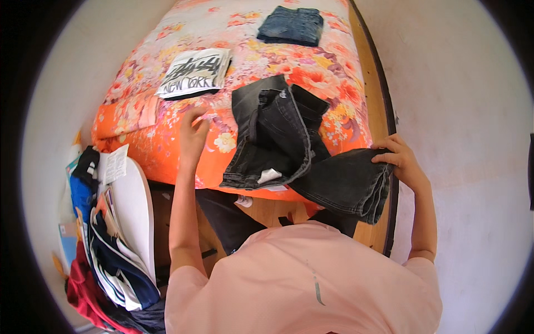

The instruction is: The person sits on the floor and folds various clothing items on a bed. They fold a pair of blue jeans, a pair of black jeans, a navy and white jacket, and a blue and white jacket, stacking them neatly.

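Black denim jeans (283, 125) lie crumpled on the near part of the bed, with the waistband turned partly towards me and a white label showing inside. One leg stretches to the right, where my right hand (396, 160) grips it near the hem; that end hangs past the mattress edge. My left hand (194, 129) hovers above the bed to the left of the jeans, empty, thumb and fingers curved apart. Beyond it rests a folded white T-shirt (194, 71) with black lettering, a dark cloth showing beneath it. Folded blue jeans (292, 26) sit towards the far end.
A floral bedspread (225, 142) covers the bed. To the left stands a white table (135, 200) with papers, beside heaped clothes (117, 259). Walls close in on both sides. Wooden floor (271, 211) shows between my legs.
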`<state>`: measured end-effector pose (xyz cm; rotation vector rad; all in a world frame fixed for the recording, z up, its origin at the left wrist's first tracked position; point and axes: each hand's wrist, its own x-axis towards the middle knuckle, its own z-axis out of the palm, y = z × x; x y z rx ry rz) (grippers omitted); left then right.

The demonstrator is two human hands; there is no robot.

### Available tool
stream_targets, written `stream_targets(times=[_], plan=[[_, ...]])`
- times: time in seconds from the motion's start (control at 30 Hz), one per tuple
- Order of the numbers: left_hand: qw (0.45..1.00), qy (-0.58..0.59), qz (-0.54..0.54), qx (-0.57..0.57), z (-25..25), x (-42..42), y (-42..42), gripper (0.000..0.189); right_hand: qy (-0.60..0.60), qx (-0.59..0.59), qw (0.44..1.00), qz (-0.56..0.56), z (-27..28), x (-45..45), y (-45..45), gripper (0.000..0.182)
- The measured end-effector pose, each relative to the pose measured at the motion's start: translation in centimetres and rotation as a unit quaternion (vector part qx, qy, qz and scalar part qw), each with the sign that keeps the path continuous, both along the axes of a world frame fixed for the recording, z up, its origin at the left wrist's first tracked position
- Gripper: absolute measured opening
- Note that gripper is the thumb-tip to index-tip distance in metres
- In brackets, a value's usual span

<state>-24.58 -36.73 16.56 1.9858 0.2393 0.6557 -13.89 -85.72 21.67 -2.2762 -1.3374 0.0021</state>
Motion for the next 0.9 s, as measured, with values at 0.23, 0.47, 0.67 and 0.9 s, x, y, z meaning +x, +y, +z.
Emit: stream_targets(times=[0.23, 0.47, 0.67, 0.9], plan=[[0.914, 0.111, -0.333, 0.204, 0.9, 3.5, -13.3, 0.119, -0.072, -0.042, 0.997, 0.002, 2.3, -3.5, -0.4, 0.026], [0.837, 0.213, -0.300, 0.405, 0.3, 1.0, -20.5, 0.112, -0.148, -0.031, 0.986, 0.063, 1.3, -4.4, 2.9, 0.015], [0.848, 0.186, -0.141, 0.475, -6.4, 8.3, -13.0, 0.062, -0.177, -0.029, 0.973, 0.148, 2.6, -2.9, 3.9, 0.013], [0.923, 0.135, -0.194, 0.305, -9.5, 13.5, -1.1, 0.022, -0.189, -0.039, 0.978, 0.073, 6.1, 5.2, -2.2, 0.020]])
